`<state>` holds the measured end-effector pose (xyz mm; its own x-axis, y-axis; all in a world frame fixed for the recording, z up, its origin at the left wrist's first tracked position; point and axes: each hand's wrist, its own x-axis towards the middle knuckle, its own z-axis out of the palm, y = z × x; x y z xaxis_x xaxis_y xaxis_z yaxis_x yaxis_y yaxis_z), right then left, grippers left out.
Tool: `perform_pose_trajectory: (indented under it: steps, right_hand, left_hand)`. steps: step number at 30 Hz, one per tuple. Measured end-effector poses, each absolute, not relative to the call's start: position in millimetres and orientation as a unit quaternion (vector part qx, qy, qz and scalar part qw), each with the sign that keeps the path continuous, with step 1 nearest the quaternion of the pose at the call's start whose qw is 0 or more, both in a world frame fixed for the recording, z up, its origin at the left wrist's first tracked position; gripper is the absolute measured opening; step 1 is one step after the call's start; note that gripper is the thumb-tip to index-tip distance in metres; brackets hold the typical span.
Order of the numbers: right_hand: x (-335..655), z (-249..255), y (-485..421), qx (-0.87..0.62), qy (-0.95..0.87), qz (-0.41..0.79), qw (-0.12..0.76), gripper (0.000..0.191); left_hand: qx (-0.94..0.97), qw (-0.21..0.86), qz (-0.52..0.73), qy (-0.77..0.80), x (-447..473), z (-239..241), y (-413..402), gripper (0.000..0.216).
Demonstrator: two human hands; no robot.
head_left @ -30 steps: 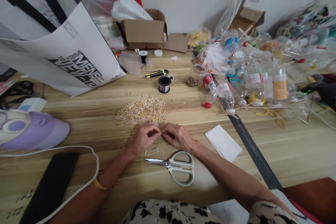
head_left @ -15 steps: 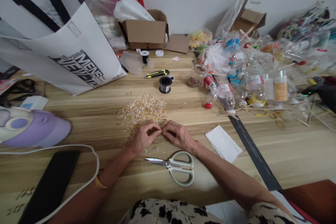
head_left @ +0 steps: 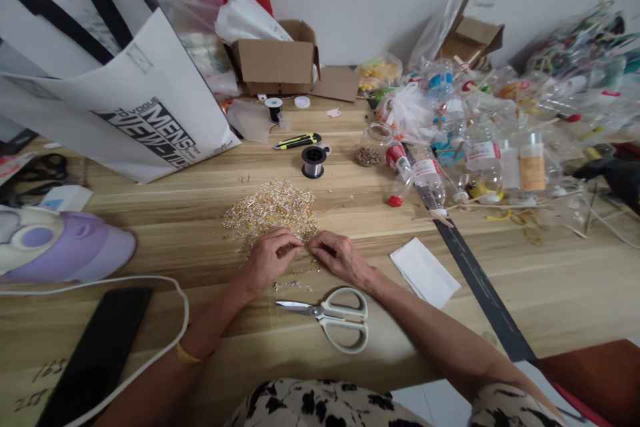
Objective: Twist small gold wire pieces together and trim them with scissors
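Note:
My left hand (head_left: 273,256) is closed in a pinch at the near edge of a pile of small gold and silver beads (head_left: 270,208). Close beside it, my right hand (head_left: 340,256) also pinches, its fingertips almost meeting the left ones. Whatever lies between the fingertips is too small to make out. Just below the hands, a short beaded strand (head_left: 293,286) rests on the wooden table (head_left: 200,250). Nearer to me lie scissors (head_left: 345,320) with pale handles, their blades pointing left.
Beyond the beads are a wire spool (head_left: 313,161) and a yellow-black utility knife (head_left: 297,141). Folded white paper (head_left: 425,271) lies right of my hands. Plastic bottles (head_left: 483,163) crowd the right back. A large white bag (head_left: 165,100) and a black phone (head_left: 95,353) are at left.
My left hand has shifted slightly left, opening a small gap between the two sets of fingertips. My right hand stays nearly in place.

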<state>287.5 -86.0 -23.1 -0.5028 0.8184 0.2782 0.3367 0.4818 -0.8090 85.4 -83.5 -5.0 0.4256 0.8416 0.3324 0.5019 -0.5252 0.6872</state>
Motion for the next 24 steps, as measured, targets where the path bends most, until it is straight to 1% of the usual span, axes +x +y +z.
perform_pose_trajectory:
  steps: [5,10,24]
  right_hand:
    - [287.9,-24.2,-85.5,-0.368,-0.788,0.354,0.346,0.016]
    - [289.2,-24.9,-85.4,-0.364,-0.786,0.361,0.347,0.015]
    - [291.2,-28.1,-84.4,-0.367,-0.787,0.366,0.335,0.012]
  left_hand:
    - [0.865,0.201,0.245,0.389,80.4,-3.7,-84.6,0.014]
    - [0.894,0.177,0.178,0.371,78.5,0.0,-86.2,0.014]
    - [0.912,0.127,0.146,0.363,82.7,0.3,-89.0,0.019]
